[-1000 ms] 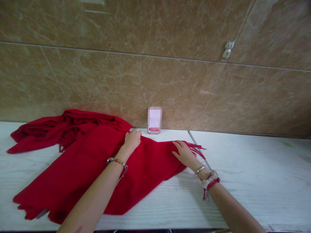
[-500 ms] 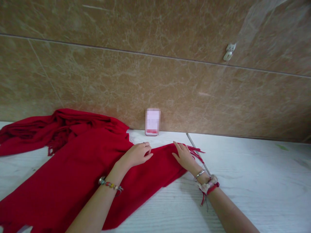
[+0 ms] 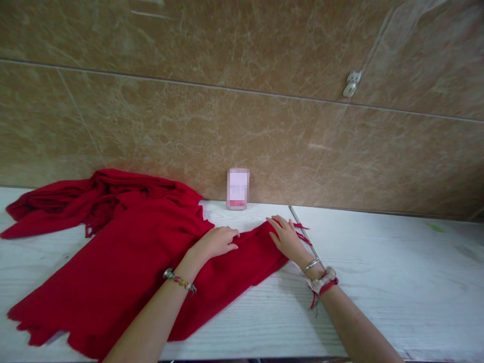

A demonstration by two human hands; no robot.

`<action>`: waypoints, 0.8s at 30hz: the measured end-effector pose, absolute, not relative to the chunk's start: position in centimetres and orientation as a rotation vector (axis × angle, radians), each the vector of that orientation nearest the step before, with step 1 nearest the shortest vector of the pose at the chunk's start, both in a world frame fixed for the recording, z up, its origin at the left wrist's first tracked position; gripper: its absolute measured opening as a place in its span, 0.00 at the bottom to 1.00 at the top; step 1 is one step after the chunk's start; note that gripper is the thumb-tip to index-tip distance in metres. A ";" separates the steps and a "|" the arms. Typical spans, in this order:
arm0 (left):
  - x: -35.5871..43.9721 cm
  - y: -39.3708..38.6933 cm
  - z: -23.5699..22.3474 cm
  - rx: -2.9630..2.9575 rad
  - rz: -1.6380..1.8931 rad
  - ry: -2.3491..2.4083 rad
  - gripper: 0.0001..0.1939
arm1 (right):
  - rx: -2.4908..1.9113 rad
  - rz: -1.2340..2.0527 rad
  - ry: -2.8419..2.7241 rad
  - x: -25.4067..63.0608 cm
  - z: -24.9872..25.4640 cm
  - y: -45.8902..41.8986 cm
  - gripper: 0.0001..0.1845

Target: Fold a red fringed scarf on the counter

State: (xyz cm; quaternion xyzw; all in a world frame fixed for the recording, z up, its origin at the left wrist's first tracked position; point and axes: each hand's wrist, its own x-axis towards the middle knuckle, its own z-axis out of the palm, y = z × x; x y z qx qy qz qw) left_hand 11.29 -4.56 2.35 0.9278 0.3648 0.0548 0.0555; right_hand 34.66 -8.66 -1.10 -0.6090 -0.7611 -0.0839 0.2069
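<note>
A red fringed scarf (image 3: 124,262) lies spread and partly folded on a white wood-grain surface, its narrower part reaching right under both my hands. My left hand (image 3: 218,241) rests on this folded part near its middle, fingers slightly bent and thumb apart. My right hand (image 3: 285,237) lies over the scarf's right end, fingers spread across its upper edge, with a few fringe strands showing beyond it. Whether the fingertips press or pinch the cloth underneath is hidden.
A phone (image 3: 237,189) with a blurred screen leans against the brown marble-tiled wall (image 3: 170,126). More red fabric (image 3: 109,191) is bunched at the back left. A white cat-shaped hook (image 3: 351,83) is on the wall. A seam crosses the white tabletop (image 3: 378,282).
My right hand has shifted slightly left and up on the scarf's end, and less fringe shows past it. The view has moved a little, bringing the table's front edge into sight.
</note>
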 end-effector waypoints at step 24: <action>12.5 -6.5 3.1 3.151 1.498 0.565 0.15 | -1.107 -0.248 -2.122 32.2 -0.3 -10.0 0.13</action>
